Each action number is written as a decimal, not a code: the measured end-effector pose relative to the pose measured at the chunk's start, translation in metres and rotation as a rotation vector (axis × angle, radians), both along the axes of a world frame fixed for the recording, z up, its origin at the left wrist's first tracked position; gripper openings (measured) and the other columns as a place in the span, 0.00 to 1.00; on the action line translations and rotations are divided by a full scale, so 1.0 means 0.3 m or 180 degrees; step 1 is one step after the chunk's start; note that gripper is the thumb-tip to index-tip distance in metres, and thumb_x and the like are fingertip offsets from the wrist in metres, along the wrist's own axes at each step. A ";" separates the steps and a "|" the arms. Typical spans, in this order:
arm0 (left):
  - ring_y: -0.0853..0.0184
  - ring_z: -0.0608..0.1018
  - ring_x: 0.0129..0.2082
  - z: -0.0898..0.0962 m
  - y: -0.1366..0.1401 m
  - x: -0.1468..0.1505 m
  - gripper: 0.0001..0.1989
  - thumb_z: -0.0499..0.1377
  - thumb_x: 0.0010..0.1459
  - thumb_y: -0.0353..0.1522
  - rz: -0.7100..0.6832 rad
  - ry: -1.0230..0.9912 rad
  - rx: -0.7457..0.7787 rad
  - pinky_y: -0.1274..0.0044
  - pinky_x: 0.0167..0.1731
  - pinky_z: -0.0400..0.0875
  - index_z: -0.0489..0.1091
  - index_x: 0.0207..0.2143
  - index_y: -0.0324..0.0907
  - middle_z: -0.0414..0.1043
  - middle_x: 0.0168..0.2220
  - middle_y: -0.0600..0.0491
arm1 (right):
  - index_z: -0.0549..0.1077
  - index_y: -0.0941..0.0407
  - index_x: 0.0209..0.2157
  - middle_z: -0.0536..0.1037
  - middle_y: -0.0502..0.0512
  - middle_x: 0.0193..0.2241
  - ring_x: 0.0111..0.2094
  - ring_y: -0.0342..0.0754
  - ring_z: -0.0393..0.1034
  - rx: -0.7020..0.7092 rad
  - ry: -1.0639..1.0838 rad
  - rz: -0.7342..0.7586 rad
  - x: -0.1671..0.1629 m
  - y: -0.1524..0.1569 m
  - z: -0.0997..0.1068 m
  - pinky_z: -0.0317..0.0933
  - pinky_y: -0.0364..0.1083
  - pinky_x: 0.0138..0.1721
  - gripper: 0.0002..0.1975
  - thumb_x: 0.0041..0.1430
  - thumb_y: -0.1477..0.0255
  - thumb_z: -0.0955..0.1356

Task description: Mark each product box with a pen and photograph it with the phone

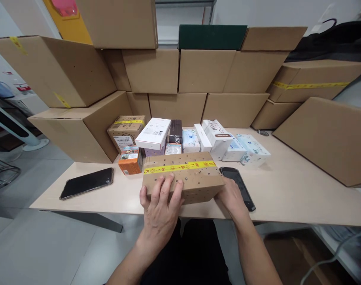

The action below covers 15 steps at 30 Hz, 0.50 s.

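A brown cardboard box [195, 178] with yellow printed tape along its top sits tilted at the table's front edge. My left hand [162, 206] presses on its near left side, fingers spread over the upper edge and thumb at the lower side. With my right hand [230, 194] I grip the box's right end; those fingertips are partly hidden behind and under it. Just beyond the box stand an orange box [131, 160], a white box [153, 133] lying on a purple one, and several small white and blue cartons [191, 140]. A dark handheld device [241, 186] lies beside my right hand.
A black phone [87, 183] lies at the table's left. Large cardboard boxes [164, 109] form a stacked wall at the back, with more at the left [76, 126] and right [328, 142]. A smaller taped box [127, 124] stands at the back left. The table's front edge [310, 219] runs before me.
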<state>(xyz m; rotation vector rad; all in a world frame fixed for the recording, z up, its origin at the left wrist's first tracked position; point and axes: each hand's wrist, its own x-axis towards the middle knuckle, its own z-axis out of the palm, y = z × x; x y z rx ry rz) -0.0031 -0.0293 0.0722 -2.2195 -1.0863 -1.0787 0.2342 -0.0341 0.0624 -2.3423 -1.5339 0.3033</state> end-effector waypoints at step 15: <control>0.53 0.69 0.57 0.005 -0.012 0.006 0.20 0.62 0.59 0.31 -0.0037 -0.0072 -0.0091 0.57 0.64 0.40 0.70 0.54 0.42 0.72 0.55 0.41 | 0.51 0.63 0.68 0.68 0.75 0.52 0.52 0.73 0.63 0.0144 -0.0748 -0.0977 0.047 -0.209 -0.165 0.59 0.64 0.48 0.47 0.58 0.45 0.62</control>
